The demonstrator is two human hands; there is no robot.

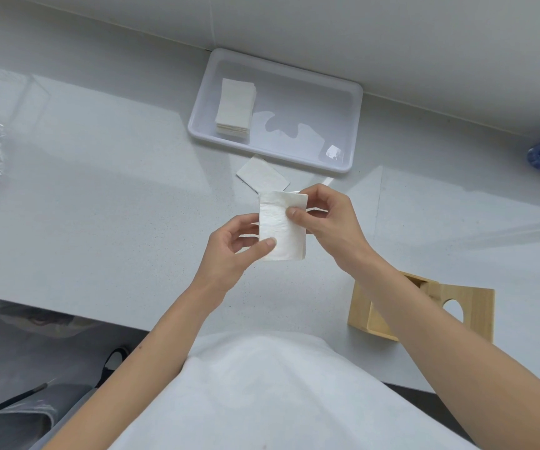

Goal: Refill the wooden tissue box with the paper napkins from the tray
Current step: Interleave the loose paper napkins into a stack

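Speckled pale-grey stone countertop [100, 196], glossy and flat. Smooth white plastic tray [356, 102], rectangular with rounded corners, against the back wall, a squared stack of soft paper napkins [235, 107] at its left end. Light wooden tissue box [457, 303] near the front edge, oval hole in its panel. Left hand [229, 248] and right hand [324, 219], both pinching one crinkled folded napkin [280, 225] above the counter. Another flat folded napkin [262, 173] just before the tray.
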